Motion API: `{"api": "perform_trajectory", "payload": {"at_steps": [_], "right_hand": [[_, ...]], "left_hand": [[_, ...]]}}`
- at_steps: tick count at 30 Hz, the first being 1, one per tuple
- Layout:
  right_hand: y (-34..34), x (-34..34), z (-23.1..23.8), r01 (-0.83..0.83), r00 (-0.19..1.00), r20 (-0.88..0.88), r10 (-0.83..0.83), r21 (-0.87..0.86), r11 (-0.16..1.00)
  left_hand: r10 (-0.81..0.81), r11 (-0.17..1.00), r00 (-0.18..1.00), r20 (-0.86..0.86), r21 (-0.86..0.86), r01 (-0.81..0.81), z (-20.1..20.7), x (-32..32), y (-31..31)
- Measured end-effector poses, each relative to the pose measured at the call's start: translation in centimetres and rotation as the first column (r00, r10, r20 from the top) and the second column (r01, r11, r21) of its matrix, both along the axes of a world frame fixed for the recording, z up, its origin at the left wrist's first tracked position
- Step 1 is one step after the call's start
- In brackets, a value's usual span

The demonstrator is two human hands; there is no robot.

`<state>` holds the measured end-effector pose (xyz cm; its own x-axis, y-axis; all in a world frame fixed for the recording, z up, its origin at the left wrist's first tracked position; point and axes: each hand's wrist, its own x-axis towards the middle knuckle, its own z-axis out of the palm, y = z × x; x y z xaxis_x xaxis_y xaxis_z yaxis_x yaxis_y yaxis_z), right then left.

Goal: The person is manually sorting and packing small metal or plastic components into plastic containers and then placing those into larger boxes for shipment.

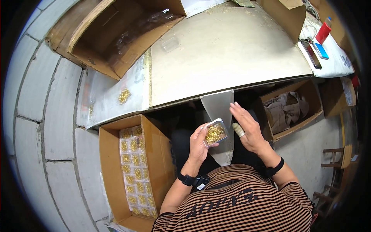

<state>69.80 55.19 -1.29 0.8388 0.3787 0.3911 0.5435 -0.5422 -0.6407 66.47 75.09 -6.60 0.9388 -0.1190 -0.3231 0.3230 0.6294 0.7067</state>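
Note:
My left hand [199, 144] is closed round a small clear plastic box [208, 144] filled with small gold-coloured metal pieces [215, 133], perhaps hooks. The box is held tilted above my lap, in front of the table edge. My right hand [249, 129] is a little to the right of it, fingers stretched out and nothing in them. A pale wrap [238, 130] covers its thumb. Between my knees a grey chute [218, 104] slopes down from the table edge, partly hidden behind the box and my hands.
At left a cardboard carton [156, 154] holds rows of filled clear boxes [133, 170]. An open carton [131, 58] with clear plastic boxes lies on the table [232, 46]. A small gold heap [124, 96] sits on the left. Another carton [297, 125] with crumpled paper stands right.

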Motion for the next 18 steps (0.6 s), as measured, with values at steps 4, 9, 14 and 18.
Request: {"api": "perform_trajectory", "payload": {"at_steps": [4,9,14,18], "right_hand": [[1.5,-0.8,0.1,-0.135,0.989,0.049,0.143,-0.136,0.981],[3.7,-1.0,-1.6,-0.276,0.958,-0.039,0.283,-0.381,0.882],[0.3,1.6,0.7,-0.228,0.974,-0.046,0.223,-0.213,0.950],[-4.8,10.8,2.0,-0.021,0.995,0.090,0.046,-0.261,0.965]], "left_hand": [[0.004,1.000,1.000,-0.024,0.010,-0.004,0.1,0.2,0.5],[0.190,0.968,0.981,-0.038,0.173,-0.180,-0.9,0.6,-0.2],[0.076,0.982,0.993,-0.087,0.182,-0.059,0.5,1.1,0.6],[0.203,0.947,0.979,-0.003,0.254,-0.196,1.7,1.4,4.2]]}}
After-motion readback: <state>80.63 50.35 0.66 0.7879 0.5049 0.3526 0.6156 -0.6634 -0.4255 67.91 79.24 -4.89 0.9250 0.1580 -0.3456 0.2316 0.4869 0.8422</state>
